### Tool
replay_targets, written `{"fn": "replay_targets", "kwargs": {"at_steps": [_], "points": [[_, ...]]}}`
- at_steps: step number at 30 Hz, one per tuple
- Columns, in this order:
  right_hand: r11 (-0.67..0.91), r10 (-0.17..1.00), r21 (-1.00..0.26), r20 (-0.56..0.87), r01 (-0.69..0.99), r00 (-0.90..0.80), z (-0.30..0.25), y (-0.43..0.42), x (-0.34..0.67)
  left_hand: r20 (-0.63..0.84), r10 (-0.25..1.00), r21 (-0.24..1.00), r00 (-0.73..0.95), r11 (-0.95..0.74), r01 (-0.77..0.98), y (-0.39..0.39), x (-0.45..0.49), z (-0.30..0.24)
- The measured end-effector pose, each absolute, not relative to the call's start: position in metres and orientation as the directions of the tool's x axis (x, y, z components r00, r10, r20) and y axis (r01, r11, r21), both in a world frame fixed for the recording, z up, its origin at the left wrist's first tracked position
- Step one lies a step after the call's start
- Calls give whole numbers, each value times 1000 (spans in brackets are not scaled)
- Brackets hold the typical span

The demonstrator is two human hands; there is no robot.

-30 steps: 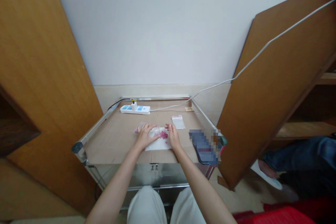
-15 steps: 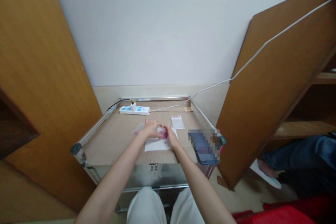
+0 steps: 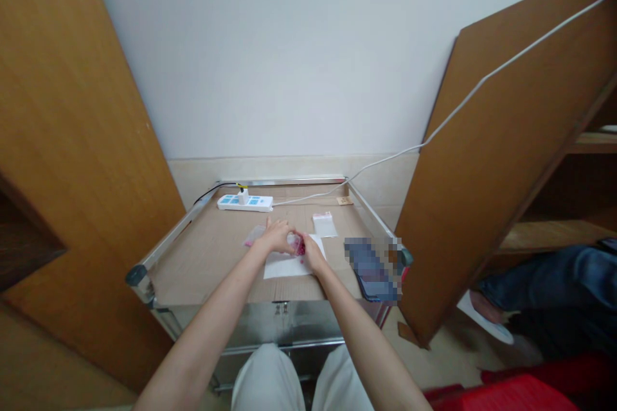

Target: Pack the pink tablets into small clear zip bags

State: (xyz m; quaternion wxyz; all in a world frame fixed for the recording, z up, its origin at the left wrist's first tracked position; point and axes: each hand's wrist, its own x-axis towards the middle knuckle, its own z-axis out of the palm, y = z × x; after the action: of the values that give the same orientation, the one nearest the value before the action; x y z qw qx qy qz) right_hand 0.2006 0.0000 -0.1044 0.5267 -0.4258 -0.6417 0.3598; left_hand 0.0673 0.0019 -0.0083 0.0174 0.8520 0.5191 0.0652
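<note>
My left hand [image 3: 278, 237] curves over the white sheet of paper [image 3: 282, 267], its thumb and fingers closed at the edge of a small clear plastic bag [image 3: 292, 239]. Dark pink beads [image 3: 301, 248] cluster at the bag's right side. Against them, from the right, my right hand [image 3: 313, 254] is closed with bent fingers. Its fingertips are partly hidden, as is the exact grip. A loose pink bead [image 3: 302, 261] lies on the paper below. Left of my left hand rests another clear bag [image 3: 253, 235] with something pink in it.
A white power strip [image 3: 245, 203] with a plug sits at the back left of the cardboard-covered cart top [image 3: 193, 263]. A stack of small clear bags [image 3: 324, 225] lies behind my right hand. A blurred dark phone-like object [image 3: 373, 270] lies right. Another person's leg [image 3: 554, 279] shows at right.
The view has shifted slightly. Both hands stay over the paper, with the fingers moving a little around the pink beads.
</note>
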Motion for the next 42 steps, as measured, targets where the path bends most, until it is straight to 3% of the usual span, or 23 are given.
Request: {"fn": "replay_targets", "kwargs": {"at_steps": [10,17,24,34,42], "points": [[302,953,-948,301,98,-28,-109,7,201,122,879,134,461,-475,870,2,65,-9],[211,977,-967,214,-141,-3,-118,15,196,132,889,186,439,-458,870,-1,63,-9],[212,976,-961,216,-180,-4,-119,16,195,269,903,284,334,-406,869,-2,60,-17],[254,967,-964,256,-80,-14,-113,8,198,480,869,527,122,-397,752,-26,60,-43],[363,931,-931,361,36,-52,-92,-12,199,595,802,640,-62,-425,640,-42,67,-67]]}}
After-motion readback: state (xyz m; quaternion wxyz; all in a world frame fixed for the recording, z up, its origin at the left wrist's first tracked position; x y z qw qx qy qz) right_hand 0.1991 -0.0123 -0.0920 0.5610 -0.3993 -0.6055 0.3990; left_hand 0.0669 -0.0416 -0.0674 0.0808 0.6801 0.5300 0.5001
